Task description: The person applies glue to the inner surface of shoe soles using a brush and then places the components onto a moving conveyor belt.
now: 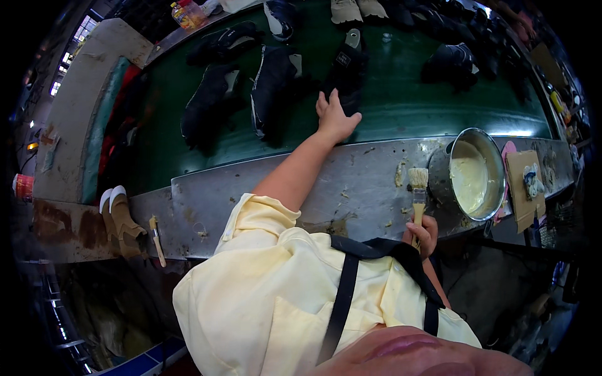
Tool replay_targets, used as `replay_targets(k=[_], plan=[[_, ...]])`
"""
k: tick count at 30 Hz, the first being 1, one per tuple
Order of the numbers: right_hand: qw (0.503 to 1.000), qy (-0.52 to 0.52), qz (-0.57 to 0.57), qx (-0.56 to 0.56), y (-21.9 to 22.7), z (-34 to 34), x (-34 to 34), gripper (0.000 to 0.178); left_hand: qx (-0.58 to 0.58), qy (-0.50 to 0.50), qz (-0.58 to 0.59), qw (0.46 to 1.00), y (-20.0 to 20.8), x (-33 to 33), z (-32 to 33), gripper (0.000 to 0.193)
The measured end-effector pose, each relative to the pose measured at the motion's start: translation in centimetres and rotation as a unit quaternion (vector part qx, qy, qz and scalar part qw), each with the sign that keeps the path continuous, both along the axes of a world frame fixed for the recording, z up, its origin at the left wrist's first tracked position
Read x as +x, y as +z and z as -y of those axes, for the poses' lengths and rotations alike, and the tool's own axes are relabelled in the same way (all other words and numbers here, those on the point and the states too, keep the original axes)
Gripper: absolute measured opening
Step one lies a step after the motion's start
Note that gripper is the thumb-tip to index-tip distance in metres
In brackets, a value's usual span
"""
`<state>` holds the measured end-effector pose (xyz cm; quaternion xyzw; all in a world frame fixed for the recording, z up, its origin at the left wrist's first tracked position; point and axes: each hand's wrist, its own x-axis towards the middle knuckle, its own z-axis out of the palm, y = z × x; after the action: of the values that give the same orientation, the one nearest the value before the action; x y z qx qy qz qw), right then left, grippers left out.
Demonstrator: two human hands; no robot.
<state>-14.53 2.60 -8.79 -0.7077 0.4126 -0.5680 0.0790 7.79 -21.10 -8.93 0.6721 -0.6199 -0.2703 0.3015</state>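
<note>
Shoe (346,66) in black sits toward one o'clock from the middle of the view, on a dark green surface (395,94). Its body is dark enough that seams are hard to make out; a pale, rounded piece shows at the far end, and just below that a small patch carries white print. The left hand (337,122) reaches to its near end, fingers and thumb spread apart and overlapping the black material; whether they grip it or only rest there, I cannot tell.

At about four o'clock, the right hand (424,234) is closed around the handle of a brush (419,195), which points up toward twelve. This brush has a pale yellowish handle, a metal band and thick cream bristles. Just beside it, at three o'clock, a round metal pot (443,180) holds a smooth cream-coloured paste, with smears on its inner wall.

Other dark shoes (271,88) lie toward eleven o'clock, some showing light linings. Near eight o'clock, a pair of tan boots (125,222) with white toes stands next to a second brush (158,243) on the worn metal ledge (251,178).
</note>
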Motion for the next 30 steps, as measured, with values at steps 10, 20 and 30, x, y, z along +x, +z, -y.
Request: replay_targets(k=[10,20,30], plan=[[1.0,-0.001,-0.011,0.007,0.5,0.1,0.0,0.026,0.08,-0.188,-0.107,0.973,3.6,-0.7,-1.0,0.079],[0.999,0.013,-0.023,0.025,0.4,0.1,-0.6,0.036,-0.341,-0.392,0.46,0.72,5.0,4.6,4.1,0.074],[0.997,0.03,-0.044,0.049,-0.4,-0.1,-1.1,0.039,-0.248,-0.559,0.576,0.542,8.0,-0.7,10.2,0.102]])
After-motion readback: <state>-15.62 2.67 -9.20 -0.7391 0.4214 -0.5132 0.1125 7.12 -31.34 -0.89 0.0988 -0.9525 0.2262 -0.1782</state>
